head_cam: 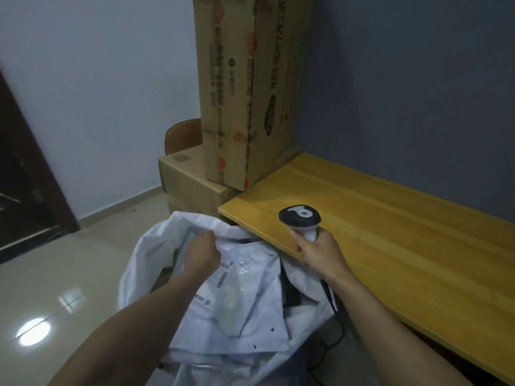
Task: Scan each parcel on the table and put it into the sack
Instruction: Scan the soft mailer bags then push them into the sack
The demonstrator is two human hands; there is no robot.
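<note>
Parcel (250,288) is lying atop the pile inside the white sack (131,274), with the left hand (202,254) seemingly gripping its far edge. Pushing it flat and deep before letting go looks wisest. The right hand (320,252) is clutching the scanner (300,217) above the bench (390,218). Label print and cardboard box (245,93) lettering are proving too blurred to read.

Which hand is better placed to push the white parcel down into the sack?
Left. The left hand grips the parcel over the open sack; the right hand is busy holding the scanner above the table.
</note>
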